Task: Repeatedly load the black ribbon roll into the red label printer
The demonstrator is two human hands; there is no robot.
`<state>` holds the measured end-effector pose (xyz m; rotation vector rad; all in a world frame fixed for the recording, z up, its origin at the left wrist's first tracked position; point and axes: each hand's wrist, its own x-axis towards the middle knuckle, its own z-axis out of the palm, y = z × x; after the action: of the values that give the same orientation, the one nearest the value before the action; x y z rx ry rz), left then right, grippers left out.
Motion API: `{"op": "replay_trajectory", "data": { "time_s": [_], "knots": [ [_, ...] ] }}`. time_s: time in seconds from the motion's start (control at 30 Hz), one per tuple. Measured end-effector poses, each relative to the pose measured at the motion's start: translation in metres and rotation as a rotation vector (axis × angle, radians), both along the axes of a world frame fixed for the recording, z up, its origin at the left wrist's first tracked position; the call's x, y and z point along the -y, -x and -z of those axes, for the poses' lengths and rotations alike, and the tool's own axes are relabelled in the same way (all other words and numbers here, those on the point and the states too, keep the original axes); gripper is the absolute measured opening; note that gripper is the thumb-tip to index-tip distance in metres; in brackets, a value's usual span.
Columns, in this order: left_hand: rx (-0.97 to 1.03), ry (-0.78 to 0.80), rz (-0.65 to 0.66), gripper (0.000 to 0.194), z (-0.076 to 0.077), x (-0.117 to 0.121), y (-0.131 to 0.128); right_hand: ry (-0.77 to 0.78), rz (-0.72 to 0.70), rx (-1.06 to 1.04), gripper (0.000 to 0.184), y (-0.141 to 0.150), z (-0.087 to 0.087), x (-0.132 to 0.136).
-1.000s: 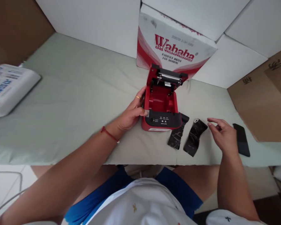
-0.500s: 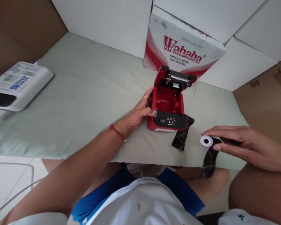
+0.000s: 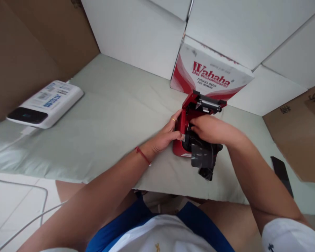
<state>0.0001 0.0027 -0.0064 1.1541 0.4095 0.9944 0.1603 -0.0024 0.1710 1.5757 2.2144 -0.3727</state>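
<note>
A small red printer (image 3: 177,148) stands on the cloth-covered surface with its lid tipped up and back. My left hand (image 3: 168,137) grips its left side, thumb on the grey tab near the front corner. Inside the open compartment are the fingers of my right hand (image 3: 212,128), closed around the paper roll, which is mostly hidden by the hand. The roll's loose black tail (image 3: 201,154) hangs over the printer's front panel and covers its buttons. Under that tail, another crumpled black strip (image 3: 207,173) lies at the printer's front right.
Behind the printer leans a red and white Wahaha carton (image 3: 212,75). A white power-bank-like device (image 3: 51,101) with a cable lies at the left. At the right edge is a flat black object (image 3: 280,171), partly behind my right arm. White panels and brown cardboard surround the surface.
My right hand has carried the paper roll from the right into the open printer, and its black tail now drapes over the front. My left hand keeps its grip. The view has shifted.
</note>
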Motion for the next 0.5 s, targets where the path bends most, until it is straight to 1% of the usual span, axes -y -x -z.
{"op": "replay_trajectory", "data": {
  "time_s": [0.07, 0.13, 0.17, 0.23, 0.33, 0.4, 0.43, 0.5],
  "knots": [
    [-0.015, -0.005, 0.007, 0.116, -0.001, 0.001, 0.001, 0.060, -0.013, 0.045, 0.024, 0.006, 0.005, -0.004],
    [-0.021, -0.012, 0.010, 0.116, -0.003, 0.001, 0.001, 0.097, -0.029, 0.047, 0.025, 0.004, 0.009, -0.005],
    [-0.021, -0.015, 0.009, 0.116, -0.003, 0.001, 0.002, 0.079, -0.041, 0.020, 0.028, 0.001, 0.010, -0.003],
    [-0.020, -0.022, 0.005, 0.114, -0.004, 0.001, 0.003, -0.044, -0.063, -0.134, 0.035, -0.011, 0.012, 0.007],
    [-0.005, -0.015, 0.007, 0.112, -0.004, 0.001, 0.004, -0.278, -0.116, -0.507, 0.037, -0.037, 0.018, 0.039],
    [0.013, -0.007, 0.012, 0.111, -0.003, 0.002, 0.005, -0.342, -0.186, -0.644, 0.039, -0.055, 0.026, 0.068],
    [0.019, -0.007, 0.016, 0.111, -0.002, 0.003, 0.005, -0.366, -0.217, -0.671, 0.047, -0.062, 0.032, 0.082],
    [0.014, -0.021, 0.003, 0.110, 0.000, 0.005, 0.005, -0.429, -0.260, -0.669, 0.075, -0.071, 0.048, 0.106]
  ]
}}
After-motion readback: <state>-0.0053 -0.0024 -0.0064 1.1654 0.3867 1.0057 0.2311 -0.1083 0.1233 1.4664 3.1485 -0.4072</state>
